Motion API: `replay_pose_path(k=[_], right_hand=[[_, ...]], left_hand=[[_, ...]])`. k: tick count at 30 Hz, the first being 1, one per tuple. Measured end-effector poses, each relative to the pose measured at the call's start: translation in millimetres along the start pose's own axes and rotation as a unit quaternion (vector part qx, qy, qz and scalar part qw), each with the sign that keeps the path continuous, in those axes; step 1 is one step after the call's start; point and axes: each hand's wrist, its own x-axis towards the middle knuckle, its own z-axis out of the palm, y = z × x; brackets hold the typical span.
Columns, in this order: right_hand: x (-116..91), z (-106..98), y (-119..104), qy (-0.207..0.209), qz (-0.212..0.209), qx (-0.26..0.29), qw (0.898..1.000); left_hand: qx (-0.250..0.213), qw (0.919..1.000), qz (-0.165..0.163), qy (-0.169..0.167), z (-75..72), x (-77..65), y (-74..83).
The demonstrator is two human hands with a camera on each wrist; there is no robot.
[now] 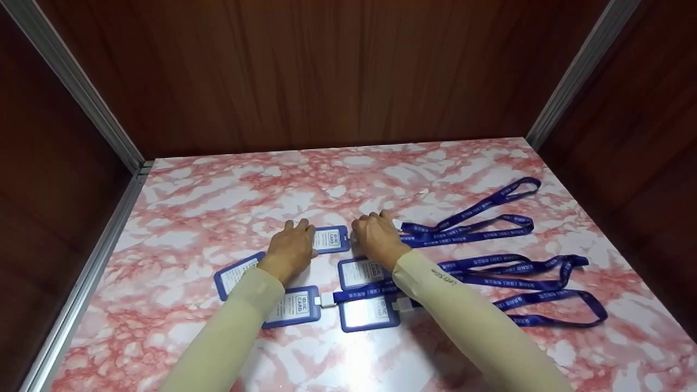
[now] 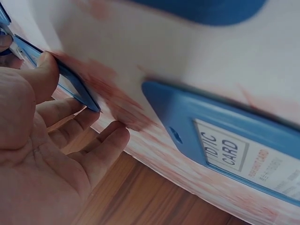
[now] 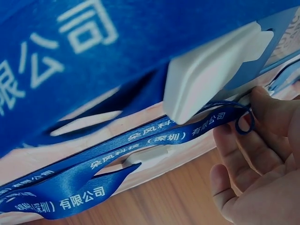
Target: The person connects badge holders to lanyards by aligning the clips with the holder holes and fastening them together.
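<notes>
Near the middle of the table in the head view, my left hand [image 1: 288,247] pinches the left end of a blue ID card holder [image 1: 330,239]. In the left wrist view the thumb lies over that holder [image 2: 75,89], with fingers at its edge. My right hand [image 1: 377,238], just right of the holder's slotted end, pinches the clip end of a blue lanyard [image 1: 441,238] printed with white characters. Thumb and fingers close on that end in the right wrist view, where a small blue loop [image 3: 244,123] hangs; the clip is mostly hidden. Whether clip and slot touch, I cannot tell.
A tilted card holder [image 1: 231,280] lies left, partly under my left forearm. Nearer are a holder [image 1: 299,306] with a white clip [image 1: 327,300], another holder [image 1: 356,274], and a glare-covered one [image 1: 362,316]. Several lanyards [image 1: 544,283] spread right. Wooden panels [image 1: 337,76] enclose the table.
</notes>
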Motion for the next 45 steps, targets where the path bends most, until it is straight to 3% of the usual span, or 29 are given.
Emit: replay_pose_path(k=[7, 29, 45], right_hand=[[1.6, -0.1, -1.6, -0.018, 0.007, 0.007, 1.0], [-0.8, 3.7, 6.6, 0.025, -0.053, 0.058, 0.997], [1.1, 5.6, 9.8, 0.016, -0.087, 0.044, 0.995]], left_hand=[[-0.002, 0.9999, -0.005, -0.01, -0.8, 1.7, 0.6], [-0.012, 0.9999, 0.002, 0.0, -0.2, 2.6, 1.1], [-0.016, 0.9998, 0.013, 0.002, 2.1, 2.6, -1.1]])
